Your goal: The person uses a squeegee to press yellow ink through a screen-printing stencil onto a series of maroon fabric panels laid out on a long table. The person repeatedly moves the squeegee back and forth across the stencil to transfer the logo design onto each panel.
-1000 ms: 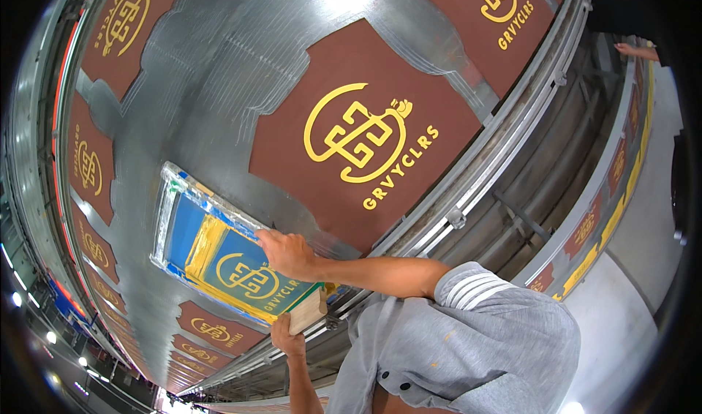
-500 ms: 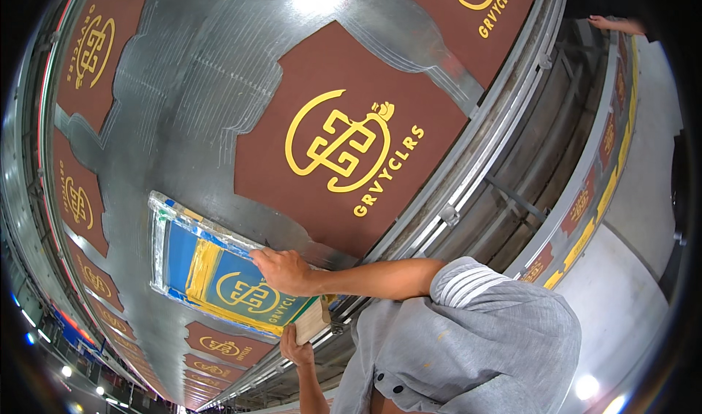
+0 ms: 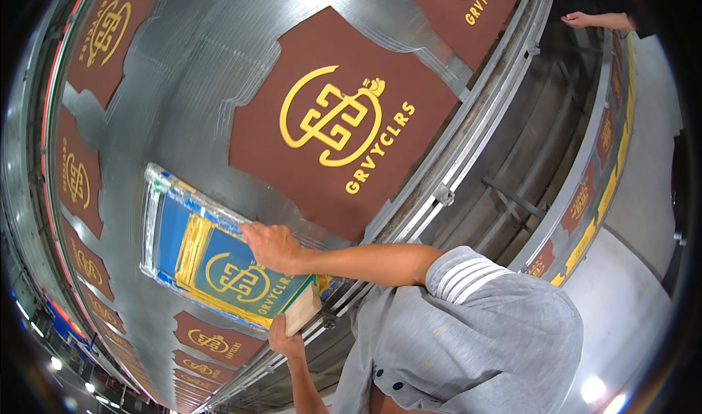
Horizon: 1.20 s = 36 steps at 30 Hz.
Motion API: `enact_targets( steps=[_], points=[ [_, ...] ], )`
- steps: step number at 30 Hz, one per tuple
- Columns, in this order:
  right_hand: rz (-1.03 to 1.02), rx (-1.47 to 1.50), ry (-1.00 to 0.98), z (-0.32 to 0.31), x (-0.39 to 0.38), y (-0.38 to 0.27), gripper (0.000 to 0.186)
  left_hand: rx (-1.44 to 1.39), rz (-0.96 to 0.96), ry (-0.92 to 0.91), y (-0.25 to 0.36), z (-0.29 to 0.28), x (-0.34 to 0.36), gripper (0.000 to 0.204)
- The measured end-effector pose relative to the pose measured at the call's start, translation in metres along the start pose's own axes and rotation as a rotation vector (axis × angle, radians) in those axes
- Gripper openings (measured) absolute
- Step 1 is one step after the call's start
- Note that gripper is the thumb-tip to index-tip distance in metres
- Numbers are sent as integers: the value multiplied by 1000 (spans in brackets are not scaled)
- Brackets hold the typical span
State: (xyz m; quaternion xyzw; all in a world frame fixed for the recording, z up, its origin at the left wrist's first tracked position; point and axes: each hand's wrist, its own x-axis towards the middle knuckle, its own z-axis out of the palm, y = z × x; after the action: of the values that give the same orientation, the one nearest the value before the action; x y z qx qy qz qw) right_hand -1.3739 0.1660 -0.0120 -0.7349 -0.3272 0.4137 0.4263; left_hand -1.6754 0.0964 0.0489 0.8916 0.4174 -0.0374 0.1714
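A silk-screen printing frame (image 3: 168,242), with blue and yellow mesh and ink-smeared tape round its edges, lies on the grey printing table. My right hand (image 3: 272,247) is closed over the frame's far edge, its forearm crossing above the right end. My left hand (image 3: 287,339) is closed at the frame's near right corner, beside a pale wooden squeegee (image 3: 302,310) with a green blade. The squeegee rests across the right end of the screen. How far the left fingers also touch the squeegee is hidden. A maroon cut fabric piece (image 3: 256,140) with a yellow print lies just beyond the frame.
More printed maroon pieces (image 3: 219,344) lie along the long table (image 3: 175,114). A metal rail (image 3: 431,205) with clamps edges it. Across a gap at right runs another table with a yellow-striped edge (image 3: 610,194). Another person's hand (image 3: 578,20) reaches in at upper right.
The view has shifted slightly, so the table, frame and prints sit higher in the picture. Both my hands stay at the frame. The other person's hand has moved left.
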Motion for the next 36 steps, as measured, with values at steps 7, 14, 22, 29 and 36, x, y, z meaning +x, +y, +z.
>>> enact_targets(
  steps=[7,14,22,29,36],
  points=[
    [34,-213,40,8,-2,1,19,-111,-62,112,3,16,-18,38],
    [-20,-233,181,-2,1,-7,24,-72,-53,228,12,29,-31,46],
    [-80,-395,247,8,11,6,23,-197,-282,-80,1,-38,0,30],
    [-154,-399,263,10,22,21,26,-109,-267,-186,-36,-20,12,33],
    [-80,-442,237,9,19,11,29,-108,-313,-411,-43,-14,45,32]
  ],
)
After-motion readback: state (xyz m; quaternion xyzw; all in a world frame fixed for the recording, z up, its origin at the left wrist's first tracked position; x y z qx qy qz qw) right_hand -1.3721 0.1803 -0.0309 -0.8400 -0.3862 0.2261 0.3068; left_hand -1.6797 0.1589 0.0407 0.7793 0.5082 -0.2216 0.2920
